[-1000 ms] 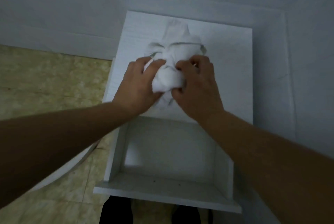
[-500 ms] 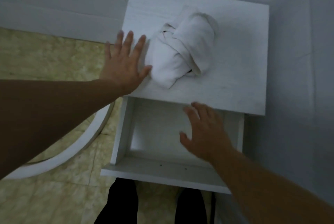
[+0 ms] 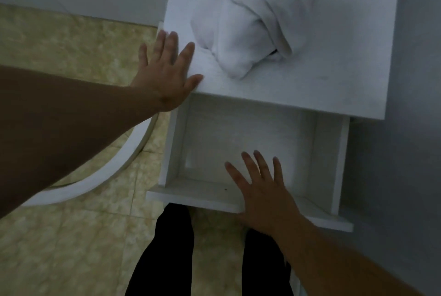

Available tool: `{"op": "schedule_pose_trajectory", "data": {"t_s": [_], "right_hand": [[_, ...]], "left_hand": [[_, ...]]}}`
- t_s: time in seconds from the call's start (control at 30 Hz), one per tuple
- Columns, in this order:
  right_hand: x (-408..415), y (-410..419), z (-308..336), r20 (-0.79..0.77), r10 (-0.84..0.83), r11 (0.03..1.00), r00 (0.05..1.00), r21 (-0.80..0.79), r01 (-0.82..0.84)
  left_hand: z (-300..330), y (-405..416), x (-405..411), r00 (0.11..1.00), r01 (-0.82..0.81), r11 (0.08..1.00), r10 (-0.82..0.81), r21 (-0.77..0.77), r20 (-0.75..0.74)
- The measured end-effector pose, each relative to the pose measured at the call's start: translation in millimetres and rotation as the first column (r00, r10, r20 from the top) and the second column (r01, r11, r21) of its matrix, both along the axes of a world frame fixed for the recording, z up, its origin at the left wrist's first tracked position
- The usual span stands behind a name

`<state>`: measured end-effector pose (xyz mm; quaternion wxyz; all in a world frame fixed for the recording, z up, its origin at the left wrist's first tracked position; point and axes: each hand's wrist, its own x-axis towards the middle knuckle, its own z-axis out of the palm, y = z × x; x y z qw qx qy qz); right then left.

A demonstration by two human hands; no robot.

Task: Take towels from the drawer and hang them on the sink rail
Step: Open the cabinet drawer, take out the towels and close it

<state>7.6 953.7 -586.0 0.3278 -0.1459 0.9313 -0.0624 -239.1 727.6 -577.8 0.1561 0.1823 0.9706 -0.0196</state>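
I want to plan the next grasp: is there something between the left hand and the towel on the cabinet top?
Nothing visible. The left hand lies open at the cabinet top's left edge, and only bare white surface separates its fingers from the bundled towel.

Dim, flat lighting throughout; colours reading greyish-blue. No glare showing. Soft shadow sitting inside drawer (image 3: 248, 143) under cabinet top (image 3: 334, 85); faint shadow pooling under towel (image 3: 253, 23). Left forearm (image 3: 59, 128) appearing very dark. Slight softness blurring fingertips of left hand (image 3: 164, 73) and right hand (image 3: 262, 193). Wide-angle lens bending straight edges near frame borders.
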Motion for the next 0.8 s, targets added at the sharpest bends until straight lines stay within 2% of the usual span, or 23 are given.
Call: {"op": "schedule_pose_trajectory", "data": {"t_s": [0.1,0.27,0.43,0.63,0.8], "right_hand": [[-14,5,4,-0.002,0.088,0.996,0.996,-0.004,-0.088],[-14,6,10,-0.019,-0.078,0.995,0.997,0.062,0.079],[-29,7,10,-0.074,-0.047,0.996,0.996,0.067,0.052],[-44,13,15,-0.212,0.014,0.993,0.977,0.115,0.011],[-59,19,8,-0.339,-0.003,0.99,0.941,0.132,0.051]], "left_hand": [[3,15,0,1.0,0.017,0.999,-0.017,0.028,0.003],[1,25,10,0.995,0.092,0.996,-0.092,0.01,0.025],[1,25,12,0.997,0.069,0.997,-0.07,0.014,0.045],[1,26,12,0.995,0.077,0.997,-0.076,-0.015,0.058],[-3,26,12,0.995,0.082,0.996,-0.08,-0.04,0.055]]}}
